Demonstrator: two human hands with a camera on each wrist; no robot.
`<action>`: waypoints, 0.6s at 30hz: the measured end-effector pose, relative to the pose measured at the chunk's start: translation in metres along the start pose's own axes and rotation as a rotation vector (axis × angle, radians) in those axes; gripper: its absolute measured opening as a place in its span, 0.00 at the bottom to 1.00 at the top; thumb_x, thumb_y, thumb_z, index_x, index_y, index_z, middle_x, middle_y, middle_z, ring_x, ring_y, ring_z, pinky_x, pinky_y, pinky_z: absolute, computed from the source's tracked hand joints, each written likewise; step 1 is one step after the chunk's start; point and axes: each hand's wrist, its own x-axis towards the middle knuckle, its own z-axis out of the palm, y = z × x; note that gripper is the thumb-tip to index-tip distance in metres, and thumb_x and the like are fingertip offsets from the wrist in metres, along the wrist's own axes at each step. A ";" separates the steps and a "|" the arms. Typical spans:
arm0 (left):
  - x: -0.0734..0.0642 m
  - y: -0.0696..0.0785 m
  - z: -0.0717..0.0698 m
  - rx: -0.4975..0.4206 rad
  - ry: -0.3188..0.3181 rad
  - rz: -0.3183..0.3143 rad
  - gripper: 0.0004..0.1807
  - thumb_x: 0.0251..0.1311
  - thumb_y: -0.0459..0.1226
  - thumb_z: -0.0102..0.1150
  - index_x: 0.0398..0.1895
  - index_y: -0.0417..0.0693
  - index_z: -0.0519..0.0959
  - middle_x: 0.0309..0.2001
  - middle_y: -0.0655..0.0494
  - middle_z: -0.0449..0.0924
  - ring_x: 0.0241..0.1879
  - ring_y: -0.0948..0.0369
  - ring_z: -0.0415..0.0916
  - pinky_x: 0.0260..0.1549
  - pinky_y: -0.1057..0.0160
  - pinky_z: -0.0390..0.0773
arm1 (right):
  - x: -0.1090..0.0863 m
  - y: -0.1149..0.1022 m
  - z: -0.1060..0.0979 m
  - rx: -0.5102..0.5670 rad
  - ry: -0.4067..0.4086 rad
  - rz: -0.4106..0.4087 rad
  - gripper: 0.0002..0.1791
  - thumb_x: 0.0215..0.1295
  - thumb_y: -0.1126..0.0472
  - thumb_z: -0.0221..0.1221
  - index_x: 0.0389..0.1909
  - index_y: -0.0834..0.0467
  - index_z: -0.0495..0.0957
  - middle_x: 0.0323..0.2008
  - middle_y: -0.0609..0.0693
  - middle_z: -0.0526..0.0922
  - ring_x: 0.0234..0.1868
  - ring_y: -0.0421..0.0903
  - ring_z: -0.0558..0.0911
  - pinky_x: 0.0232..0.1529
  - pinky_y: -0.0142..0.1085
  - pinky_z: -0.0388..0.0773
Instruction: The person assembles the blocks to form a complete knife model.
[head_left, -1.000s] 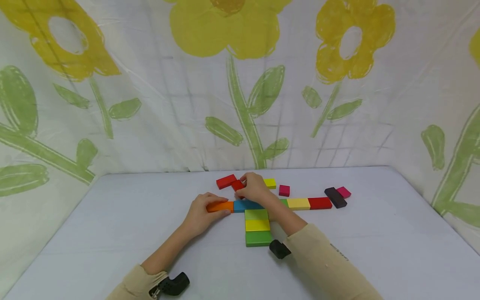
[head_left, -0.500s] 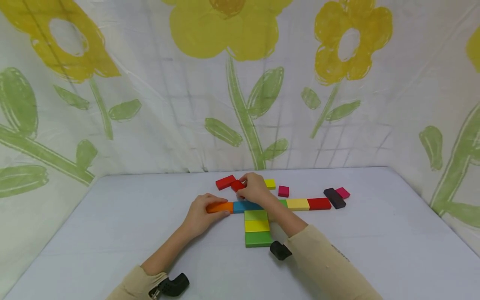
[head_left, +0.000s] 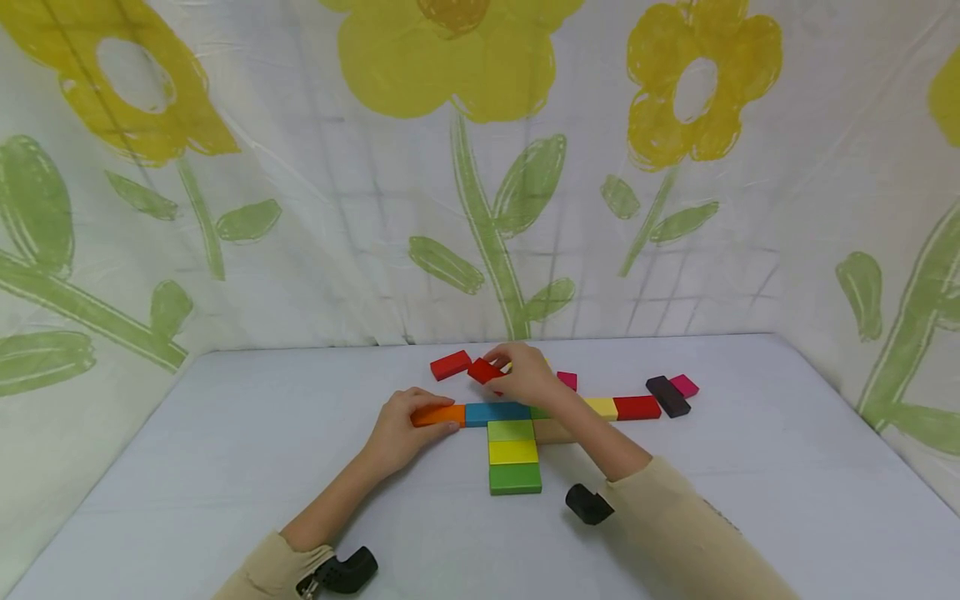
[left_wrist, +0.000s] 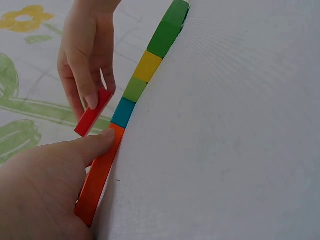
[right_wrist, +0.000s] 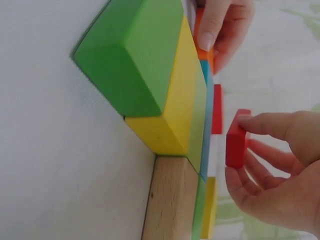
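My left hand (head_left: 399,430) grips an orange block (head_left: 441,415) at the left end of a row of flat blocks, thumb along its near side and fingers at the far side. Against it lies a blue block (head_left: 497,413). Just behind the row, my right hand (head_left: 527,377) pinches a small red block (right_wrist: 236,142) between thumb and fingers. In the right wrist view this red block is tilted and stands apart from the row. A light green, a yellow (head_left: 513,452) and a green block (head_left: 515,479) run toward me from the blue one, with a wooden block (right_wrist: 170,200) beside them.
Another red block (head_left: 451,365) lies behind the row at the left. A pink block (head_left: 567,380) is partly behind my right hand. The row ends at the right in a red block (head_left: 637,407); a black block (head_left: 667,396) and a pink one lie beyond it.
My right hand has moved slightly right with the small red block, drawing it away from the other red block. More of the wooden block now shows. The left hand has stayed in place.
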 end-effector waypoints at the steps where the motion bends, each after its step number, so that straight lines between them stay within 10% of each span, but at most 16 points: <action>1: 0.000 0.000 0.000 0.000 -0.002 -0.004 0.18 0.53 0.42 0.72 0.49 0.54 0.85 0.43 0.60 0.80 0.47 0.59 0.70 0.43 0.58 0.73 | -0.002 0.001 -0.002 0.002 -0.003 -0.005 0.20 0.60 0.65 0.65 0.55 0.60 0.78 0.47 0.54 0.79 0.45 0.50 0.76 0.40 0.35 0.80; 18: 0.000 0.001 0.000 -0.001 -0.001 -0.013 0.19 0.54 0.42 0.72 0.50 0.53 0.85 0.44 0.60 0.79 0.48 0.58 0.69 0.43 0.58 0.74 | -0.041 0.020 -0.038 -0.027 -0.155 -0.214 0.20 0.61 0.66 0.65 0.55 0.60 0.78 0.49 0.53 0.80 0.47 0.50 0.77 0.45 0.37 0.79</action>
